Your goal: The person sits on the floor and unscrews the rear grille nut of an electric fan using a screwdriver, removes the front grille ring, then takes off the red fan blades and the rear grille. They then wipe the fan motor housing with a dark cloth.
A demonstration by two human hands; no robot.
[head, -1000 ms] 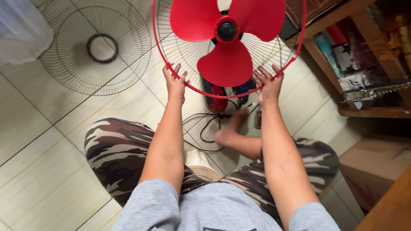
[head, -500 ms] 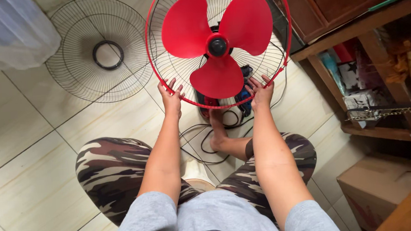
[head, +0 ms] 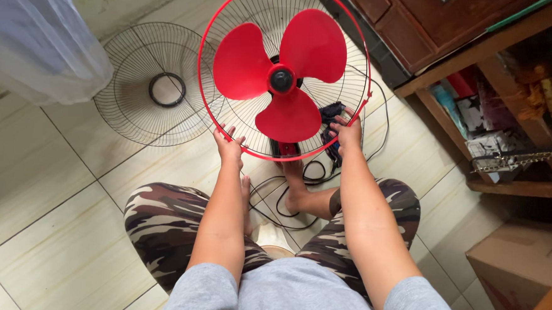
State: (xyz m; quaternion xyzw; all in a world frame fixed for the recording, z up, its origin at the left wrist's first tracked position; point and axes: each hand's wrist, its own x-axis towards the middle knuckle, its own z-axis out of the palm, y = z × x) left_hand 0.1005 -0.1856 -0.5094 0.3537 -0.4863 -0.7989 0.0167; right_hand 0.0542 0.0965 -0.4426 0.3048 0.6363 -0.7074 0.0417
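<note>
Gripping red fan guard [head: 204, 89] rim: left hand [head: 229, 145], right hand [head: 348, 134]

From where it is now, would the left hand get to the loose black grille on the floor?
Probably yes. The left hand rests on the fan's red rim, and the loose black grille lies flat just beside it on bare tile, with nothing between.

Bright daylight, sharp, soft shadows, wide-angle distortion
</note>
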